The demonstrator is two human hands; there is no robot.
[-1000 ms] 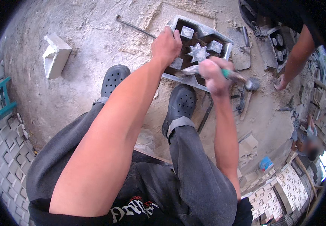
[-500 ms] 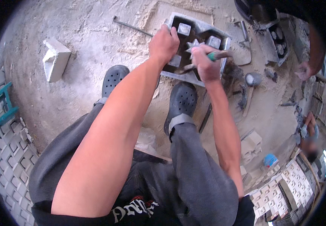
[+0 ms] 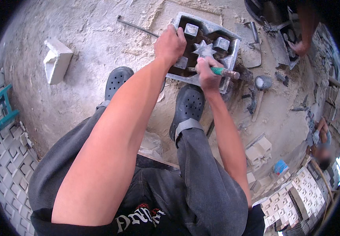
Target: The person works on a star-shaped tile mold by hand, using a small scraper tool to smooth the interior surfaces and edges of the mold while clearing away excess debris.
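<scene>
A worker's left hand [image 3: 170, 46], fingers curled, grips the left edge of a square, grey, metal-looking mould [image 3: 229, 61] on the dusty floor [image 3: 91, 27]. The right hand [image 3: 210, 76] closes around a tool with a green-and-brown handle [image 3: 218, 71] above the near edge, toward the mould's near right corner. A pale grey, eight-pointed star block [image 3: 204, 50] stands mid-mould. Past the right edge lie a dusty, flat-bladed trowel [image 3: 250, 57] and a grey-headed, wooden-handled mallet [image 3: 263, 83].
</scene>
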